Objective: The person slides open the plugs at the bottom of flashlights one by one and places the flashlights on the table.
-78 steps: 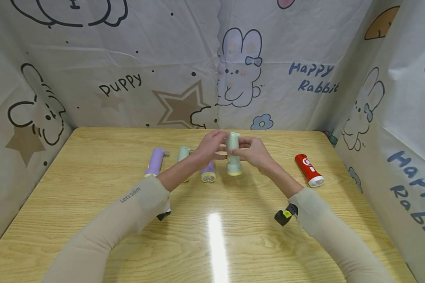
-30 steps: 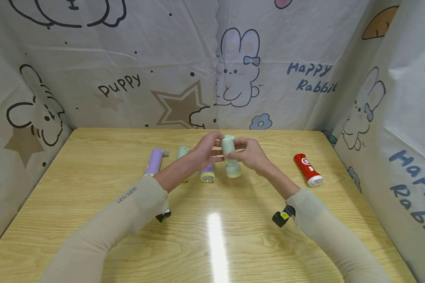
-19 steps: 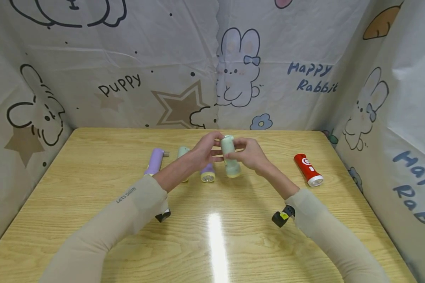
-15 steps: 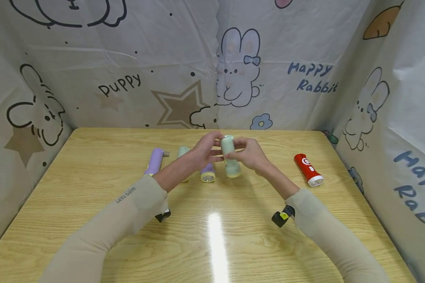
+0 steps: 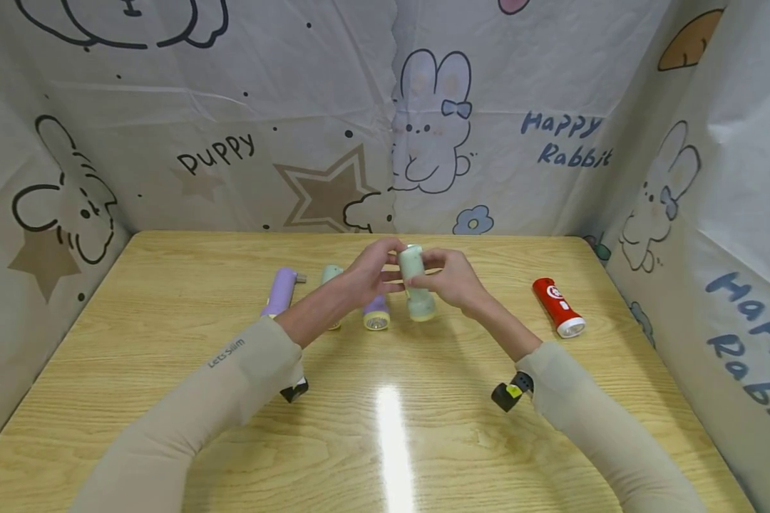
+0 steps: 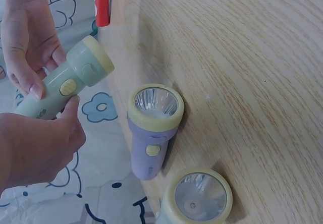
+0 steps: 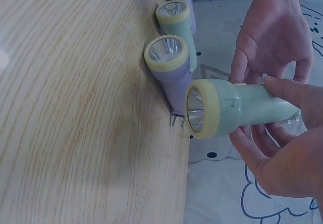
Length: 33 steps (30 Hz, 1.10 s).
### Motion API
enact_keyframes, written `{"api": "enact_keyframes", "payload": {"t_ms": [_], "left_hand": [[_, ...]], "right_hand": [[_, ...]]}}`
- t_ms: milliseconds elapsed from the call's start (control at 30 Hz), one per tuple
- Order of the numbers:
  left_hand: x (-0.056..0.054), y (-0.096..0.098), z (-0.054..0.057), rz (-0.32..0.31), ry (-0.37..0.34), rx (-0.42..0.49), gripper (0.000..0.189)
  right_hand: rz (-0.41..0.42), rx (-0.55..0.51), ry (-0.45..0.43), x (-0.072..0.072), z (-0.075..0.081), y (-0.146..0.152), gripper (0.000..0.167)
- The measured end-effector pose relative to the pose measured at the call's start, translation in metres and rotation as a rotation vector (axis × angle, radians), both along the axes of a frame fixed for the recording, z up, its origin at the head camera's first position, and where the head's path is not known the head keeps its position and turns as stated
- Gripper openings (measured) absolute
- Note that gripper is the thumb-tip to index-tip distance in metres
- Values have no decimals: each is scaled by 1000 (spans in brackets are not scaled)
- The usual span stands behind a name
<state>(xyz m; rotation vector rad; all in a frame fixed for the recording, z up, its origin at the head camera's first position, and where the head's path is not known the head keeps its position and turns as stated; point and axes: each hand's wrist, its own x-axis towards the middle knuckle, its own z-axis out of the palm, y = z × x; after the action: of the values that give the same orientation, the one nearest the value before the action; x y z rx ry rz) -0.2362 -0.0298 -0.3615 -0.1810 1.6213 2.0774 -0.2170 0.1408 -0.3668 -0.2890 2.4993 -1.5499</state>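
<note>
Both hands hold a pale green flashlight (image 5: 413,263) above the far part of the table, tilted with its cream-rimmed lamp end down. My right hand (image 5: 455,281) grips it from the right, thumb on the near side and fingers behind. My left hand (image 5: 372,271) holds it from the left; its thumb lies beside the cream switch (image 6: 68,87). Metal prongs (image 7: 290,119) show near the tail in the right wrist view. Close by on the left lies a purple flashlight (image 5: 376,313), partly hidden by my left hand.
A second green flashlight (image 5: 331,275) and another purple flashlight (image 5: 282,288) with a prong sticking out lie further left, partly behind my left arm. A red flashlight (image 5: 558,306) with a white lamp rim lies at the right. Printed cloth (image 5: 334,85) encloses the wooden table (image 5: 462,442).
Since the oldest frame, the held green flashlight has shifted slightly left, its tail leaning left, with both hands following. Over the last second hands and flashlight have barely moved.
</note>
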Motion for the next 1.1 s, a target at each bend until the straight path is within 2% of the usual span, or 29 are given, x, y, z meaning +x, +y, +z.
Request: {"api": "enact_keyframes", "payload": {"t_ms": [1100], "left_hand": [[0,1,5,12,-25,-8,33]], "right_hand": [[-11,11,13,-1,0,-2,43]]}}
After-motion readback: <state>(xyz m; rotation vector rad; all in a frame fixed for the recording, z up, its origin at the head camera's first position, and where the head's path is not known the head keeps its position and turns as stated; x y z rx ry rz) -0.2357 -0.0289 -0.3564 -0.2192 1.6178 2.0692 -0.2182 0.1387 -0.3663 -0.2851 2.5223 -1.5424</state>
